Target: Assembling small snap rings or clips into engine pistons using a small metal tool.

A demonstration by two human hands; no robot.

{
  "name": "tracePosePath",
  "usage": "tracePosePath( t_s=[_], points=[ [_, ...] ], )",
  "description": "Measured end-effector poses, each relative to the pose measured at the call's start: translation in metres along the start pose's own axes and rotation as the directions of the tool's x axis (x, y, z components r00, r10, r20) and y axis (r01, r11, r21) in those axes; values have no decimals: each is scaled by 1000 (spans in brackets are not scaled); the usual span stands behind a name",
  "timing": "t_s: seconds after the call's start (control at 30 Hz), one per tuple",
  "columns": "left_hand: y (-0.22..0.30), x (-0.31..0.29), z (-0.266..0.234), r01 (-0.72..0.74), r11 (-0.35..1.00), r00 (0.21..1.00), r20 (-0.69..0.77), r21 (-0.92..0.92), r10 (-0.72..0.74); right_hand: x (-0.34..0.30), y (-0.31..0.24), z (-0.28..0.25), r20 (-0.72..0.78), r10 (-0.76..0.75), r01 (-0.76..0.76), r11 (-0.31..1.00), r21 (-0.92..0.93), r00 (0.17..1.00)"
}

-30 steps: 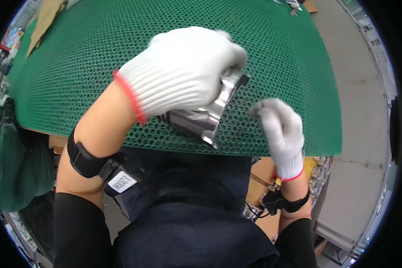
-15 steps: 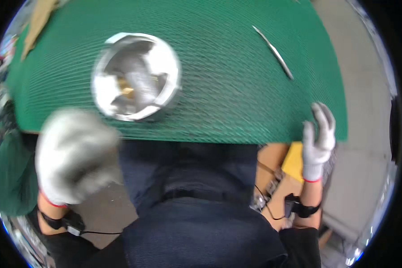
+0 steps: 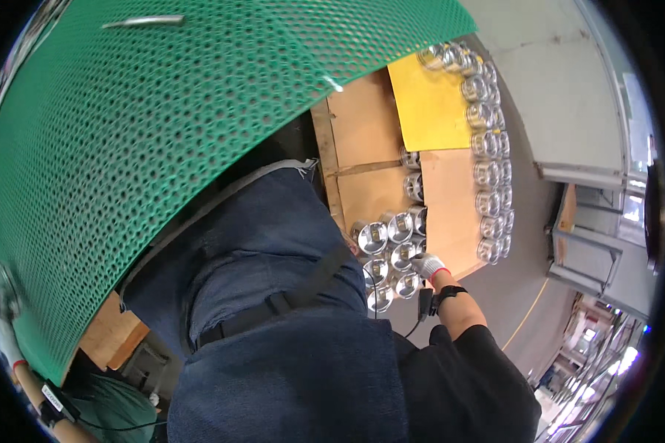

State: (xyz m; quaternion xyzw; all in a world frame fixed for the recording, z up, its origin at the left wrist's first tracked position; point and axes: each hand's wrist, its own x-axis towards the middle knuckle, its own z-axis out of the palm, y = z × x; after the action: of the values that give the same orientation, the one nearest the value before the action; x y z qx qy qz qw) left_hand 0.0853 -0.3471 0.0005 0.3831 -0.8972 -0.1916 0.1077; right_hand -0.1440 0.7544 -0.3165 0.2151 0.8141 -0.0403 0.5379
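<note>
In a white glove with a red cuff edge, my right hand (image 3: 428, 266) reaches down to the right among shiny metal pistons. Its fingers are bent against the rim of one piston (image 3: 403, 255), partly hidden by the glove. At the far left rim of the picture, my left hand (image 3: 4, 338), also gloved, is next to another piston (image 3: 2, 289) by the edge of the green mat. That piston and the fingers are blurred, so the grip there cannot be made out.
The perforated green mat (image 3: 162, 125) carries a slim metal tool (image 3: 144, 21). To the right, brown cardboard (image 3: 454, 199) and a yellow sheet (image 3: 430, 103) lie beside rows of several pistons (image 3: 486, 173). Further right stands a grey cabinet-like frame (image 3: 587, 251).
The view has swung to the right, bringing in the rows of pistons. My right hand has gone from beside the mat down to a piston; my left hand is now at the far left rim.
</note>
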Motion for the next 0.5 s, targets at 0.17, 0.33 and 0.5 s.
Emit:
tracePosePath(
  t_s=[0.17,0.33,0.5],
  points=[
    [11,25,-12,76,724,996,-16,685,-89,67,27,76,55,-418,413,855,-314,907],
    [412,-86,136,-631,658,773,263,410,578,63,-78,32,-66,-110,108,994,-30,992],
    [617,-155,244,-956,0,198,646,293,737,90,-92,14,-129,-126,129,991,21,984]
  ],
)
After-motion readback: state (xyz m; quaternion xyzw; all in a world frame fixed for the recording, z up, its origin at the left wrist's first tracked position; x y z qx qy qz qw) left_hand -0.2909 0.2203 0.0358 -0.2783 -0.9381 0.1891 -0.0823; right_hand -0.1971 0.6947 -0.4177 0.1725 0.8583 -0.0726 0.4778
